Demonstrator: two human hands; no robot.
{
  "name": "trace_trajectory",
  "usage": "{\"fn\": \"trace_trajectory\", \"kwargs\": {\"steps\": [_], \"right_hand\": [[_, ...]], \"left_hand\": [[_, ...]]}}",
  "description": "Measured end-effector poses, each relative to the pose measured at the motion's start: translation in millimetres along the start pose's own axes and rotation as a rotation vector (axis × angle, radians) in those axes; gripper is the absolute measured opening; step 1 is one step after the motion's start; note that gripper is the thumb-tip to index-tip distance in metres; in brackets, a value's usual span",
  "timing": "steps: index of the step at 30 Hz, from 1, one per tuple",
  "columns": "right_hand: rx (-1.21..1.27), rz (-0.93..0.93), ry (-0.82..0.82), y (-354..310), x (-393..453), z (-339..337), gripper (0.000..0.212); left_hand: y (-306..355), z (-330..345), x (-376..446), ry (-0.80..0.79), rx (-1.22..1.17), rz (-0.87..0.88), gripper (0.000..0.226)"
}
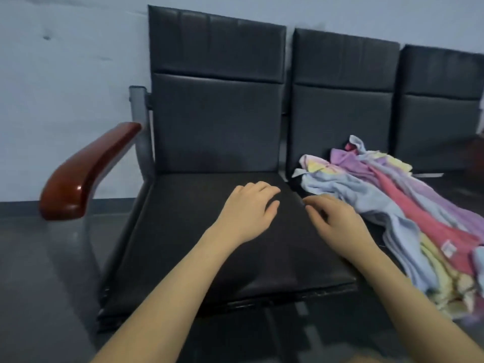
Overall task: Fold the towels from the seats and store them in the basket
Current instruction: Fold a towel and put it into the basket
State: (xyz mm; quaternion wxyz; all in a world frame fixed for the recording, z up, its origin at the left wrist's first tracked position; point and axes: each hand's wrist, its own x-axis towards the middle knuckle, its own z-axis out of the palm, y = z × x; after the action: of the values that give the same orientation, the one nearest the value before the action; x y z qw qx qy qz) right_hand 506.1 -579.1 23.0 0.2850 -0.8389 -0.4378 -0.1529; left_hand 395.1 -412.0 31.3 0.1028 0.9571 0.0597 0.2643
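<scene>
A heap of crumpled towels [387,205] in light blue, pink, purple and yellow lies on the middle black seat and spills toward its front edge. My left hand [248,208] hovers over the left black seat cushion [183,244], fingers relaxed and holding nothing. My right hand [337,218] is just to its right, near the gap between the two seats, fingers loosely bent and empty, a short way from the light blue towel at the heap's left side. No basket is in view.
A row of three black padded seats stands against a pale wall [65,87]. A glossy reddish wooden armrest [83,174] on a grey metal frame borders the left seat. Dark floor [39,284] lies in front.
</scene>
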Motion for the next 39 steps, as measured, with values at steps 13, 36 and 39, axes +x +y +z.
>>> {"fn": "trace_trajectory", "kwargs": {"steps": [13, 36, 39], "right_hand": [[-0.227, 0.464, 0.201, 233, 6, -5, 0.03], [0.11, -0.022, 0.258, 252, -24, 17, 0.036], [-0.041, 0.176, 0.294, 258, -14, 17, 0.035]], "left_hand": [[100, 178, 143, -0.226, -0.189, 0.048, 0.035], [91, 253, 133, -0.274, -0.534, -0.067, 0.021], [95, 245, 130, -0.257, -0.409, -0.096, 0.038]]}}
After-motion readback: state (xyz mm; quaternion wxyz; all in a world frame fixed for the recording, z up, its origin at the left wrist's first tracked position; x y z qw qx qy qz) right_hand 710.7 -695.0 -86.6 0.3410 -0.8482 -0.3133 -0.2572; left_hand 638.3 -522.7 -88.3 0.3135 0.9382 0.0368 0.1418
